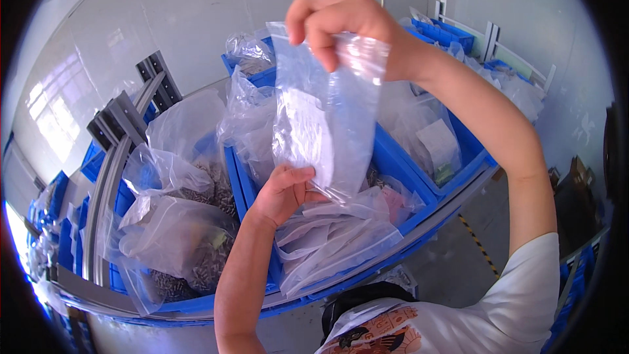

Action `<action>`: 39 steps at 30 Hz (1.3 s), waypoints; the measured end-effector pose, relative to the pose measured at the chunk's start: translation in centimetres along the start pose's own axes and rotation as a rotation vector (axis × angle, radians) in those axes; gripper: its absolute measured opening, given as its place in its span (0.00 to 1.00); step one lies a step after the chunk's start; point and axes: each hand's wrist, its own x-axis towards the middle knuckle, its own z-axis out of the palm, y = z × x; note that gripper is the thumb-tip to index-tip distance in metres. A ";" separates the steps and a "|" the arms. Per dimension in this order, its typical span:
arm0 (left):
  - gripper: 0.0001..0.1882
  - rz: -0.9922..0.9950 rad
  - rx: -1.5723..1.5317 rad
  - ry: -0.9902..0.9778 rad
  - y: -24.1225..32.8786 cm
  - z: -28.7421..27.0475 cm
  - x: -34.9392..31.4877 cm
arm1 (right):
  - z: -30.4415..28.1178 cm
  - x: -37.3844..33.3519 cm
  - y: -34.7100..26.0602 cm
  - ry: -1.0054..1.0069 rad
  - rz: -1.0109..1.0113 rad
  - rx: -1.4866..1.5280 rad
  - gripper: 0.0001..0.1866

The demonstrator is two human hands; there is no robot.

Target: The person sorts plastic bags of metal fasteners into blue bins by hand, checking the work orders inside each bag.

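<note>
A clear zip-lock plastic bag [354, 111] hangs upright in front of me, with a white paper slip [306, 132] showing through it. At its top edge my right hand [347, 19] is closed on the plastic, fingers bent over the seal. Lower down, my left hand [285, 191] pinches the bag near its bottom corner, thumb on the near face. A few thin shiny pieces [335, 194] seem to lie along the bottom; their kind I cannot make out. Beneath is a blue bin [419, 206] holding a pile of flat clear bags [341, 242].
To the left, another blue bin [196, 305] holds bags of small metal parts [209, 269]. On the right stands a blue bin [468, 174] with bagged items. Metal rails [108, 190] run up the left side. A striped floor line [478, 246] shows at right.
</note>
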 end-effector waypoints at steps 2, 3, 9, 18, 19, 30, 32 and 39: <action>0.21 0.070 0.003 0.031 0.2 -0.5 -0.1 | -0.8 -0.9 0.2 0.029 0.071 -0.003 0.06; 0.20 0.125 0.019 0.066 0.3 -0.7 -0.2 | -1.3 -1.4 0.8 0.021 0.047 -0.125 0.05; 0.14 0.253 0.037 0.152 -0.7 -0.6 0.6 | -1.9 -3.4 1.6 -0.007 0.351 -0.064 0.04; 0.12 0.294 0.132 0.251 -0.7 -1.0 0.8 | -2.6 -4.9 2.6 -0.142 0.504 0.103 0.10; 0.11 0.294 0.169 0.256 -0.7 -1.0 0.8 | -2.7 -4.8 2.5 -0.148 0.504 0.104 0.10; 0.11 0.217 0.122 0.387 -0.6 -1.1 0.7 | -2.9 -3.4 2.1 -0.136 0.867 0.709 0.14; 0.11 0.167 0.133 0.458 -0.3 -1.6 0.9 | -0.7 -3.1 2.2 -0.138 0.877 0.480 0.14; 0.10 0.494 0.771 0.635 1.5 -4.5 -0.1 | 4.6 -2.5 2.9 -0.305 0.648 0.247 0.14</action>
